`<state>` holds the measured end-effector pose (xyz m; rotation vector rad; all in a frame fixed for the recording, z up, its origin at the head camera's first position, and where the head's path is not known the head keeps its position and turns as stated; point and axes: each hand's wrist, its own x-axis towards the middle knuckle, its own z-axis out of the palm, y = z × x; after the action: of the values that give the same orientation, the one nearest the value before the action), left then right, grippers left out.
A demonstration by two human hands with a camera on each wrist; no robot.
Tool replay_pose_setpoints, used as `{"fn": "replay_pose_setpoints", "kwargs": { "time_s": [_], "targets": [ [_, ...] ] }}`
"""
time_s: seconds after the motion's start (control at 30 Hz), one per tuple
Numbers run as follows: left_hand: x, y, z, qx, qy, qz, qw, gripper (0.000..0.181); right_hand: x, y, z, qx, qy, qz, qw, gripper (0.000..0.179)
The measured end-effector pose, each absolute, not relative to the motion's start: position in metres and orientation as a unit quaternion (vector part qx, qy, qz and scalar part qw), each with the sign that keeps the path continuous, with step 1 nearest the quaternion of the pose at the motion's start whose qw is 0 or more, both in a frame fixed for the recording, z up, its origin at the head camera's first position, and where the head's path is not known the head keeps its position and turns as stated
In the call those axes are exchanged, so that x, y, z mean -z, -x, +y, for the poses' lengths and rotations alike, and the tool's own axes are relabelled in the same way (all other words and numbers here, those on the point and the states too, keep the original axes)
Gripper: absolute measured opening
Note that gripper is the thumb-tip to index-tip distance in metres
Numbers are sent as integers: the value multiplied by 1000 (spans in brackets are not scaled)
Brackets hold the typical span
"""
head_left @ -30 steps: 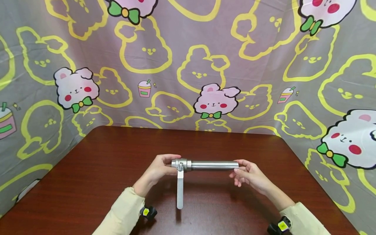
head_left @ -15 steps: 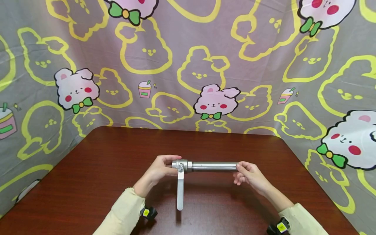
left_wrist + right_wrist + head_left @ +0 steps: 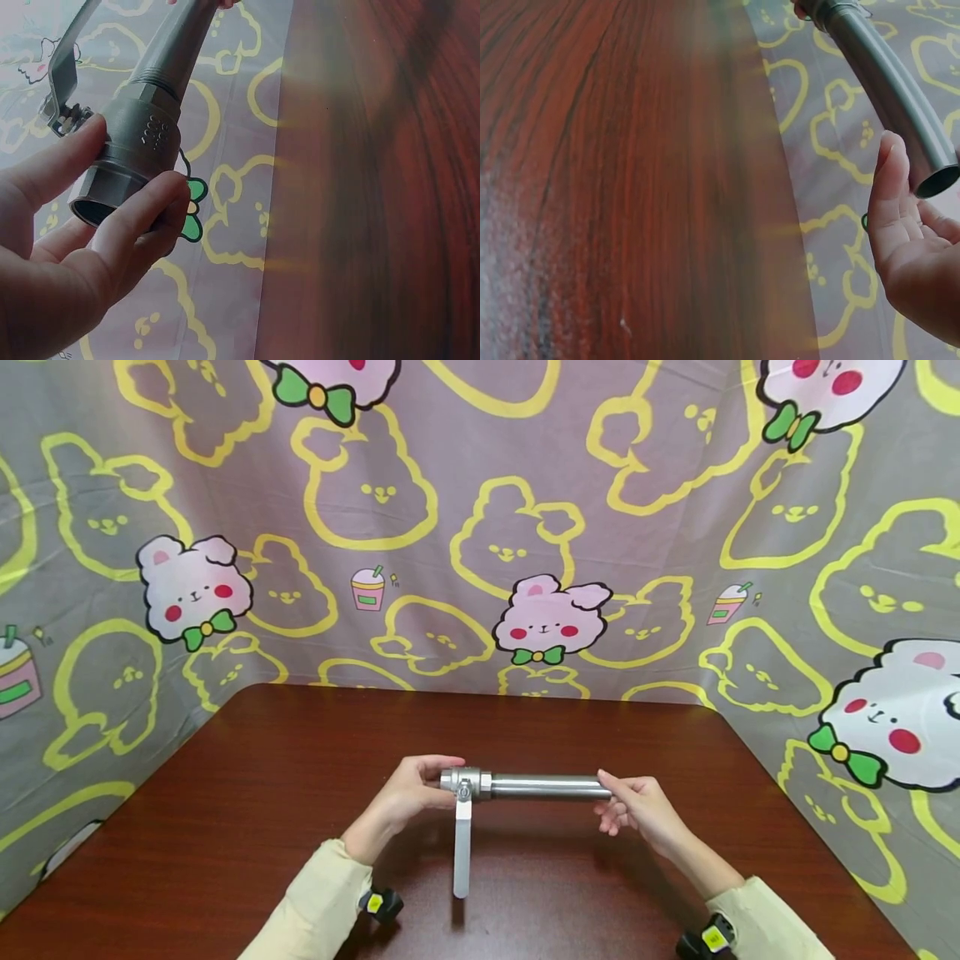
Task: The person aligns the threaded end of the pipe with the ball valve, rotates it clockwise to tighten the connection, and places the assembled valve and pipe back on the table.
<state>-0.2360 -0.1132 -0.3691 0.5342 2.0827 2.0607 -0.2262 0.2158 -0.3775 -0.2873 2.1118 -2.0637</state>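
Observation:
My left hand [image 3: 408, 791] grips the body of a metal ball valve [image 3: 142, 139] by its open end, thumb on one side and fingers on the other. The valve's flat lever handle [image 3: 462, 852] points toward me. A straight steel pipe [image 3: 547, 787] runs rightward from the valve's other end, with a little thread showing at the joint in the left wrist view. At the pipe's free end, my right hand [image 3: 648, 810] holds it with the thumb laid across the near side; the fingers behind are partly hidden. In the right wrist view the hollow pipe mouth is visible.
Valve and pipe are held above a dark red-brown wooden table [image 3: 337, 727]. A curtain [image 3: 450, 468] printed with cartoon animals encloses the back and both sides. Each wrist wears a small black camera [image 3: 381, 906].
My right thumb has moved up across the pipe end, from below the pipe to its top edge. My left hand and the valve stay nearly still.

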Motion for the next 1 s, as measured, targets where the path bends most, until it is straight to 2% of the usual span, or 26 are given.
{"fn": "replay_pose_setpoints", "kwargs": {
  "time_s": [0.3, 0.57, 0.67, 0.8, 1.0],
  "targets": [
    [369, 236, -114, -686, -178, 701, 79, 50, 378, 227, 219, 719, 138, 672, 112, 20],
    [368, 235, -113, -684, -167, 707, 72, 49, 385, 231, 226, 734, 240, 621, 130, 36],
    [367, 235, -114, -684, -162, 707, 75, 49, 387, 232, 228, 734, 259, 614, 130, 36],
    [367, 235, -114, -686, -155, 706, 82, 49, 388, 232, 228, 727, 262, 623, 122, 31],
    [368, 235, -115, -688, -154, 704, 86, 49, 387, 231, 228, 721, 258, 628, 140, 12]
  ]
}}
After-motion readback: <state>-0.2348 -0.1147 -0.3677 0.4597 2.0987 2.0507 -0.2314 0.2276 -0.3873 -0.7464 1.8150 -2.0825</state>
